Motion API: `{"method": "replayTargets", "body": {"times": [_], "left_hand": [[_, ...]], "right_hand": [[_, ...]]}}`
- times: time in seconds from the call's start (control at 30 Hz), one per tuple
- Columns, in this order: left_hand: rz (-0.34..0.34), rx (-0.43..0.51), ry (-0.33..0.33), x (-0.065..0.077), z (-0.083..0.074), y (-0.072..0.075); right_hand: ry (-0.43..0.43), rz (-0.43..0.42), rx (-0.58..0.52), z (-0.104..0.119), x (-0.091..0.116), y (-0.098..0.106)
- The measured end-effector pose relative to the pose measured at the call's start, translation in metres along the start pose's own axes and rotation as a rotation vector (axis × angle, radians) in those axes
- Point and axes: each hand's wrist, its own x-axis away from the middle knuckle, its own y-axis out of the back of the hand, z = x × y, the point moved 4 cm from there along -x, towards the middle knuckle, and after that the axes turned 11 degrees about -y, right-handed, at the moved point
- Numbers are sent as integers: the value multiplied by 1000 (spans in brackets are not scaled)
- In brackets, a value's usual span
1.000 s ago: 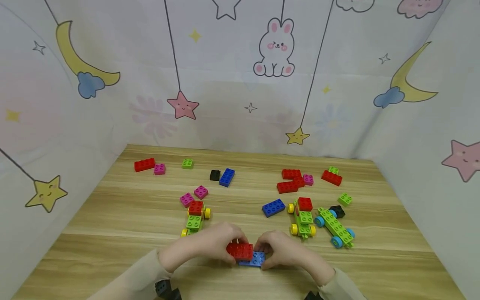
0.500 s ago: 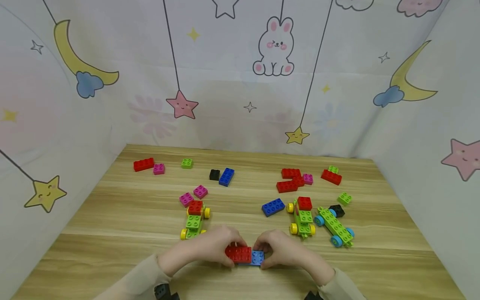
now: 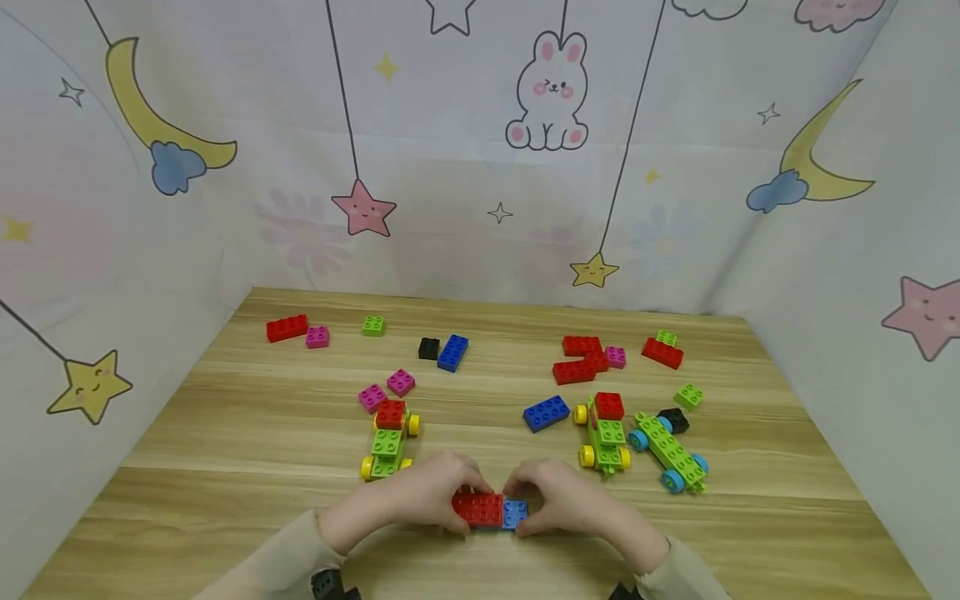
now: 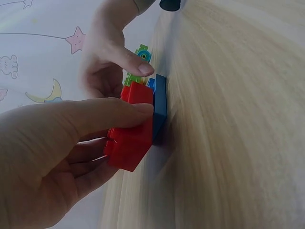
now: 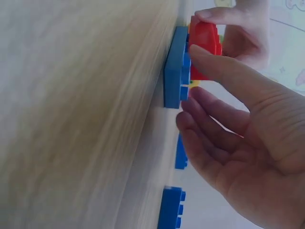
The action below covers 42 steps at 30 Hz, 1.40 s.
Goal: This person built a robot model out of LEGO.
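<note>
My left hand (image 3: 442,492) grips a red building brick (image 3: 478,509) between thumb and fingers. It is over the left part of a blue building brick (image 3: 515,513), whose right studs stay uncovered. The left wrist view shows the red brick (image 4: 136,138) against the studded side of the blue brick (image 4: 161,102); whether the studs are fully pushed in cannot be told. My right hand (image 3: 558,498) is at the blue brick's right end. In the right wrist view its thumb (image 5: 202,53) overlaps the red brick (image 5: 204,36), its other fingers loosely bent beside the blue brick (image 5: 174,71).
Behind my left hand stands a green car with yellow wheels (image 3: 387,442). To the right are a similar car (image 3: 609,435) and a green base with blue wheels (image 3: 672,454). A blue brick (image 3: 546,413) and several loose bricks lie farther back, before the curtain (image 3: 480,167).
My left hand has lowered the red brick slightly onto the blue one and lined it up. My right hand has shifted a little to the left.
</note>
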Motion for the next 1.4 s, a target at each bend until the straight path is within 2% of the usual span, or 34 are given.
{"method": "replayTargets", "body": {"times": [0.23, 0.4, 0.7, 1.23, 1.4], "left_hand": [[-8, 8, 7, -3, 1, -1], [-11, 3, 7, -3, 1, 0], [-6, 12, 13, -4, 3, -1], [-26, 57, 3, -8, 7, -2], [-20, 54, 19, -9, 6, -2]], "right_hand": [[41, -56, -13, 10, -2, -4], [22, -73, -20, 14, -5, -7], [-15, -71, -15, 16, -8, -6], [-15, -76, -24, 17, -10, -4], [-19, -68, -44, 16, -11, -5]]}}
